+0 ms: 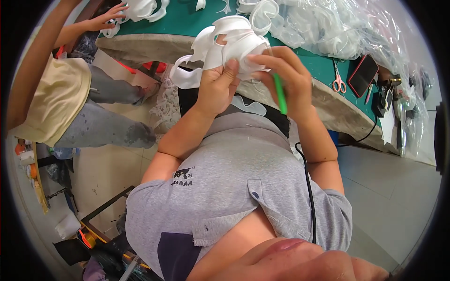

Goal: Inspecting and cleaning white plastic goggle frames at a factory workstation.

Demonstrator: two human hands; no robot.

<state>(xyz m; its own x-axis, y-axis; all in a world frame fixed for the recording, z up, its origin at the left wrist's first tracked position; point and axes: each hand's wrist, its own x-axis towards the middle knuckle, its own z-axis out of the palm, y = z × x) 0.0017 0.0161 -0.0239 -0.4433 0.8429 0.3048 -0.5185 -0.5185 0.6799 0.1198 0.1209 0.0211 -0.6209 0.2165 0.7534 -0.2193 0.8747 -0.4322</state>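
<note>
A bundle of smooth white curved pieces with wavy edges (229,49) is held up in front of me, over the table's near edge. My left hand (216,86) grips it from below, the thumb pressed on its front. At its right side, the fingers of my right hand (291,77) are bent and touch or nearly touch the white material. A slim green tool (280,93) is held in that right hand, pointing down; its working end is hidden by the fingers. Below the hands, a pale curved piece (249,106) lies on dark material at my lap.
The green-topped table (323,70) carries clear plastic bags of white pieces (323,28), pink-handled scissors (339,84), a phone (363,76) and a black cable. At the left, a co-worker's hand (108,18) touches other white pieces. White scraps (168,107) are piled below the table.
</note>
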